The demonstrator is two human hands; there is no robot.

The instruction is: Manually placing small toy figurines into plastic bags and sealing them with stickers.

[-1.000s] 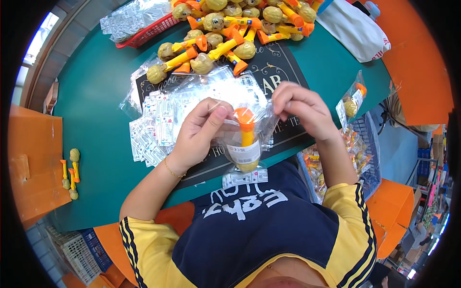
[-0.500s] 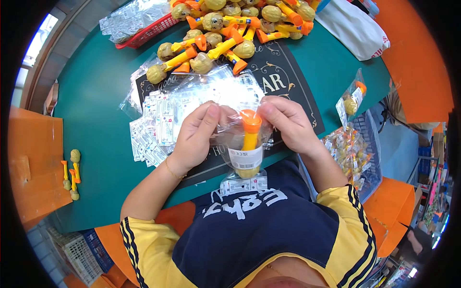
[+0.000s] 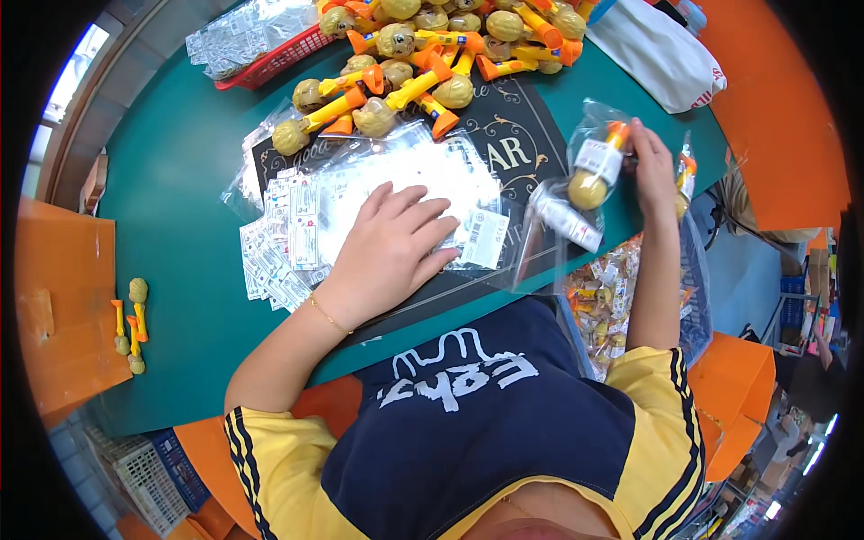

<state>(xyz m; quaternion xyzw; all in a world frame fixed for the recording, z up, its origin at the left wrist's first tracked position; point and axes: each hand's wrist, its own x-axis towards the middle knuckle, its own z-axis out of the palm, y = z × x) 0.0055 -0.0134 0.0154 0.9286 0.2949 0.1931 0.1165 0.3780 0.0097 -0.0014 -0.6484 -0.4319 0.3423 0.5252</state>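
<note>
My left hand lies with fingers spread on a pile of clear plastic bags with printed cards, near the table's middle. My right hand is at the right, fingers stretched out, beside a bagged toy. That toy has a yellow stick, an orange end and a tan walnut-shaped head, with a white label around it inside the clear bag. A printed card shows at the bag's lower end. Whether the right fingertips touch the bag is hard to see. Another bagged toy lies just beyond the right hand.
Loose walnut-headed toys are heaped at the far side. A red basket of packets stands far left. Several toys lie at the left edge. A blue crate of bagged toys is at right; a white cloth bag lies far right.
Both hands held the bagged toy in front of my chest. The toy is now at the right beside my right hand, and my left hand has come down onto the bag pile.
</note>
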